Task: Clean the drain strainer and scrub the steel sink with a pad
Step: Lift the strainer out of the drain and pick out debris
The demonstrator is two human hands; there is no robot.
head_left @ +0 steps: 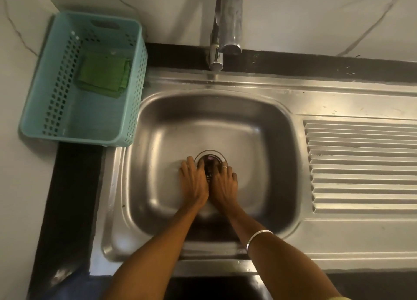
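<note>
The steel sink (259, 141) fills the middle of the view, its round drain strainer (211, 157) at the bottom of the basin. My left hand (194, 180) and my right hand (222, 182) lie side by side over the strainer's near half, fingertips curled onto its rim and into the opening. Most of the strainer is hidden under my fingers, and whether they grip it firmly is unclear. A green scrub pad (102, 74) lies folded in a teal plastic basket (45, 110) to the left of the sink.
The steel tap (228, 24) hangs over the sink's far edge. A ribbed draining board (361, 164) stretches to the right of the basin. Black counter strips (72, 198) border the sink at left and behind. Marble-look wall tiles rise at the back.
</note>
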